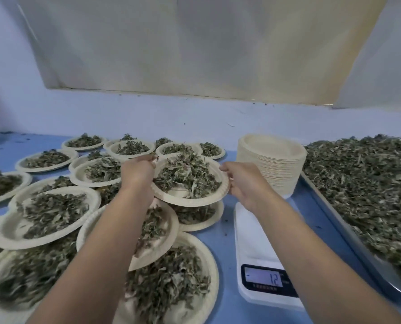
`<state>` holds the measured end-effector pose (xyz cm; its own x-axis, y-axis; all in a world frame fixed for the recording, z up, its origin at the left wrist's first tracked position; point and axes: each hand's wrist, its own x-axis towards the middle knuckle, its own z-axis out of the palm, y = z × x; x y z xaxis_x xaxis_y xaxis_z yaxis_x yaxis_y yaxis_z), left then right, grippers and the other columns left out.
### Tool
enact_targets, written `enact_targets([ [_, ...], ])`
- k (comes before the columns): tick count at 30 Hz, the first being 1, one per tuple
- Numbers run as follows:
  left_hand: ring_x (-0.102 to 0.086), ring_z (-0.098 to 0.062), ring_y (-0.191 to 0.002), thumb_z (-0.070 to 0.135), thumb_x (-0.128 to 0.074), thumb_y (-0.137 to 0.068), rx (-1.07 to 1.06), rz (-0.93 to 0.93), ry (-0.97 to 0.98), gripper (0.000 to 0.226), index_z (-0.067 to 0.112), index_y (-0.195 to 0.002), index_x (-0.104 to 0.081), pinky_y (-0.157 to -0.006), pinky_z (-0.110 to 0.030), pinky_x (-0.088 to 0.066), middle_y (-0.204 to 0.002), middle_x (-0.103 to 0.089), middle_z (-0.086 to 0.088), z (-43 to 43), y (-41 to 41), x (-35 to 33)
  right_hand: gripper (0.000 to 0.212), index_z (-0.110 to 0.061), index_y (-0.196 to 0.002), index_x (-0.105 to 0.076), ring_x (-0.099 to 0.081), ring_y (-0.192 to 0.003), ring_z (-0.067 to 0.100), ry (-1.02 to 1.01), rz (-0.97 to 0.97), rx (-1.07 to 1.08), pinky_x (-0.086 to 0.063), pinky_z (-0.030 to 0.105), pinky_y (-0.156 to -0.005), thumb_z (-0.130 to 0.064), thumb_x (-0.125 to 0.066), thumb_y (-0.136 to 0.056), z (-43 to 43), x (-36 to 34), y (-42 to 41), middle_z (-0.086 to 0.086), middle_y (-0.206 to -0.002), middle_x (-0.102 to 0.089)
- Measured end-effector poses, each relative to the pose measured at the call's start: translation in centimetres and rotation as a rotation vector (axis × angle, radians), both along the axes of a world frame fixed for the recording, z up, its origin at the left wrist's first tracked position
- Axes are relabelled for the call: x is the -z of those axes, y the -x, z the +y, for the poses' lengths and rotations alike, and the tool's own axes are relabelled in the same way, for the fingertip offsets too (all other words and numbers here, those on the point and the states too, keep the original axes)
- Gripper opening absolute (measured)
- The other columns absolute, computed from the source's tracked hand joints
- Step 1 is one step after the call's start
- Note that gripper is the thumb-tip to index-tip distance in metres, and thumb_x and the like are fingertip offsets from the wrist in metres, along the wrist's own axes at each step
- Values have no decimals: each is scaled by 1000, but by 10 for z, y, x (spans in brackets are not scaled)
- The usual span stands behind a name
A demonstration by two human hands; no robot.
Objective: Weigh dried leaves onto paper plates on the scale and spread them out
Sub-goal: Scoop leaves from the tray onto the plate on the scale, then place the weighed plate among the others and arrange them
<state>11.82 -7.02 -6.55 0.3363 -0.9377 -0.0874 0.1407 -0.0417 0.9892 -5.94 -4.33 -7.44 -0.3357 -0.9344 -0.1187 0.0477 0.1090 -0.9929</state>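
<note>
A pale sheet (195,43) hangs on the bluish wall (148,113) behind the blue tabletop (309,206) and its metal tray (358,239).

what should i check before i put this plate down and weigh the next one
1. Grip of left hand and right hand on held plate rim: ok.
2. Its leaves inside the rim: ok.
3. Bare landing spot below: not ok, filled plates overlap there.
4. Nothing on the scale: ok.
5. Zeroed display: not ok, shows 12, seemingly minus.
6. Supply, stack of empty plates behind scale: ok.
</note>
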Motion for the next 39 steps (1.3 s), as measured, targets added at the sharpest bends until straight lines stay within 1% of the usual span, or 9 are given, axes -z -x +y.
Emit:
enact_targets([
  [6,-32,-2,-39,5,-51,-94,-175,-236,65,23,16,-102,-70,-30,-10,-26,-66,-51,12,-25,-50,1,13,1,-83,-67,-46,-81,22,-2,-33,-25,-39,35,-74,10,-58,-80,-39,-4,-53,17,-85,-56],
  [11,-37,-8,-39,12,-52,-94,-282,-533,199,22,18,-102,-71,-33,-14,-27,-72,-65,2,-47,-90,-1,16,-5,-69,-54,-40,-53,19,-89,11,-59,-36,30,-53,6,-59,-79,-72,-9,-97,9,-60,-41],
  [14,-43,-2,-44,15,-53,-94,-276,-586,276,19,22,-100,-70,-36,-9,-28,-87,-68,4,-60,-107,-2,7,2,-79,-58,-54,-72,24,-102,-45,-64,-49,31,-69,9,-58,-81,-91,-8,-118,15,-79,-57],
  [20,-64,-7,-92,10,-54,-92,-260,-421,308,18,15,-96,-72,-67,-7,-40,-93,-71,3,-85,-131,-7,31,10,-113,-56,-58,-86,28,-118,-91,-77,-55,38,-79,10,-56,-83,-124,-3,-145,25,-110,-62],
  [25,-58,-10,-78,15,-52,-94,-392,-425,193,22,12,-108,-69,-67,-16,-42,-100,-69,-2,-105,-157,-6,26,9,-108,-59,-54,-83,26,-115,-51,-40,-48,33,-80,9,-57,-82,-149,-6,-153,19,-93,-58],
  [29,-57,-22,-67,23,-59,-93,-191,-212,-72,24,5,-78,-62,-83,-43,-55,-79,-63,-12,-122,-173,1,13,4,-95,-59,-50,-67,21,-116,16,-13,-45,31,-71,8,-56,-83,-170,-13,-165,11,-72,-52],
  [34,-53,-12,-48,11,-63,-90,-20,20,-179,14,-2,-87,-58,-49,-24,-56,-65,-57,-11,-141,-185,-1,3,0,-88,-57,-50,-64,19,-91,119,-7,-44,27,-64,1,-54,-89,-196,-22,-184,8,-70,-52],
  [38,-42,-4,-27,9,-61,-90,-57,153,-192,10,0,-89,-57,-45,-20,-54,-35,-46,1,-171,-206,3,11,-1,-81,-57,-54,-76,27,-3,70,-66,-50,44,-92,-6,-51,-89,-210,-26,-198,18,-81,-57],
  [39,-49,-6,-34,9,-62,-90,-108,204,-186,10,2,-86,-57,-41,-19,-52,-44,-53,-2,-179,-213,5,16,-6,-73,-52,-45,-68,25,0,46,-59,-41,32,-76,-7,-50,-88,-212,-27,-200,14,-72,-48],
])
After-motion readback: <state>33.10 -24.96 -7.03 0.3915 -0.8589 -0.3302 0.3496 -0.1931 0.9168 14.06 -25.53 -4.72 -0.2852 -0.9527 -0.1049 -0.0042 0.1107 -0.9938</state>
